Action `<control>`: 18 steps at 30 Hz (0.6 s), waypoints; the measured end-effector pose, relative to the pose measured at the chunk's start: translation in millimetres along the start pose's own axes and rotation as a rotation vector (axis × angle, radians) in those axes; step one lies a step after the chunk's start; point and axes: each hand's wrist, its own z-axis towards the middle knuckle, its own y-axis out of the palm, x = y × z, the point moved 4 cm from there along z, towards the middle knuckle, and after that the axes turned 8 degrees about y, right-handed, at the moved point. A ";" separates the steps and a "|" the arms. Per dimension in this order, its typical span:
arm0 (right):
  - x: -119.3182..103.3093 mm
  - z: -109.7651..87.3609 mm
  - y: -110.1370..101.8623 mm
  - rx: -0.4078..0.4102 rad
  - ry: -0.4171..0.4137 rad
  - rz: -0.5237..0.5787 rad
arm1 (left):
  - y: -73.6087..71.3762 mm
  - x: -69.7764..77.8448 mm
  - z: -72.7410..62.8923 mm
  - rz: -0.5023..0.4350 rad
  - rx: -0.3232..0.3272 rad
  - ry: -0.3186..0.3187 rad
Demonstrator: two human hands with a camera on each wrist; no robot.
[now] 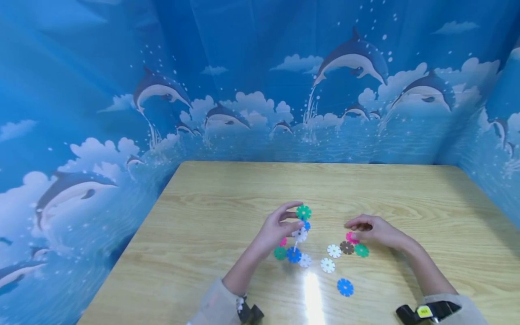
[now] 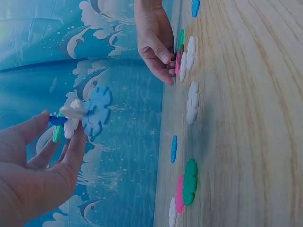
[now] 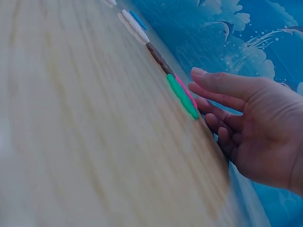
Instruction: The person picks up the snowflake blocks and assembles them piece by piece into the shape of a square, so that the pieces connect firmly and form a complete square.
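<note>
My left hand [image 1: 278,228] pinches a joined chain of notched plastic discs above the table. In the head view the chain runs from a green disc [image 1: 303,212] through a small blue one [image 1: 307,225] and white pieces [image 1: 299,234] to a larger blue disc [image 1: 294,255] at its lower end. My right hand [image 1: 375,231] is low over the table with fingers loosely bent. Its fingertips are right at a pink disc [image 1: 351,238], which lies beside a brown disc [image 1: 347,247] and a green disc [image 3: 181,95].
White discs [image 1: 327,265] lie between the hands, and a blue disc [image 1: 345,287] sits nearer the front. Under the left hand are a green disc [image 1: 280,253], a pink one [image 2: 179,194] and a white one [image 1: 305,260]. A dolphin-print curtain [image 1: 252,90] borders the wooden table [image 1: 227,189].
</note>
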 end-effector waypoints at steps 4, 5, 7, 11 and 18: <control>-0.7 -0.8 1.1 -0.008 -0.018 -0.022 | -0.3 0.0 0.2 0.013 0.009 0.023; -1.0 -0.8 1.3 -0.009 -0.018 -0.024 | -0.4 0.0 0.4 0.018 0.010 0.028; -1.4 -0.8 1.7 -0.007 -0.022 -0.029 | -0.4 -0.1 0.7 0.028 0.012 0.031; -0.9 -0.4 2.3 -0.014 -0.033 -0.030 | -0.6 -0.5 1.3 0.022 0.017 0.024; -0.6 -1.1 2.7 -0.038 -0.035 -0.005 | -0.5 -0.5 1.2 -0.015 0.025 0.005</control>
